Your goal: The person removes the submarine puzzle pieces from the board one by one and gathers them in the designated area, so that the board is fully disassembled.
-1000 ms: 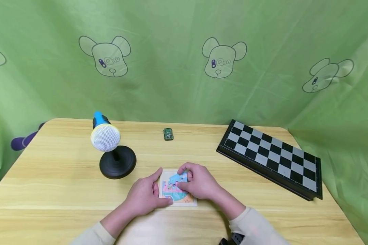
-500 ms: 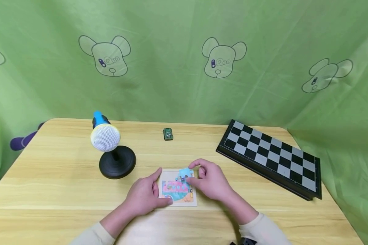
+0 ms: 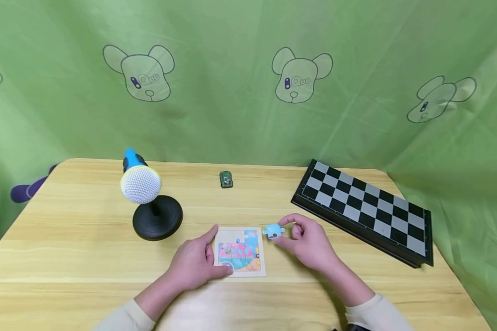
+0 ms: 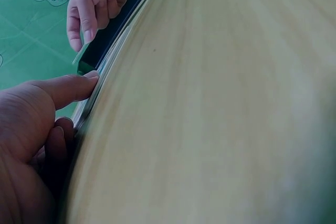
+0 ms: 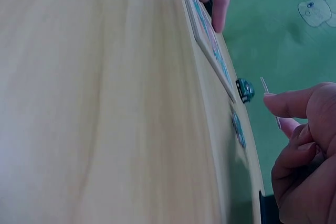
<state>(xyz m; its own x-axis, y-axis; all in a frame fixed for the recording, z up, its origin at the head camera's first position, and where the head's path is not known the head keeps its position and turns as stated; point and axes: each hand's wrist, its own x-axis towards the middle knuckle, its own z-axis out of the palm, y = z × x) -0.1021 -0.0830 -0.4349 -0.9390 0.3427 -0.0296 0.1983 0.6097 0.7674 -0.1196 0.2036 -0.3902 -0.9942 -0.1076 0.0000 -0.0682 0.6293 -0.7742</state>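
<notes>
A small jigsaw puzzle [image 3: 248, 274] with a pale frame lies flat on the table, its picture a pink shape on blue. The upper left of the picture area shows bare pale board. My left hand [image 3: 193, 263] holds the frame at its left side, thumb over the lower edge and index finger along the left edge. To the right of the frame, my right hand [image 3: 310, 240] pinches a light blue jigsaw piece [image 3: 273, 231] between thumb and index finger. The right wrist view shows this piece edge-on, and another jigsaw piece [image 5: 238, 128] lies on the table beside the frame.
A toy microphone [image 3: 141, 185] on a black round base [image 3: 157, 218] stands at the left. Near the back edge sits a small green toy car [image 3: 226, 179]. A folded checkered board [image 3: 362, 209] lies slanted at the right. Green cloth [image 3: 232, 115] hangs behind the table.
My right hand has moved to the right, carrying the blue jigsaw piece from over the puzzle to beside its frame. The left hand keeps its place on the frame.
</notes>
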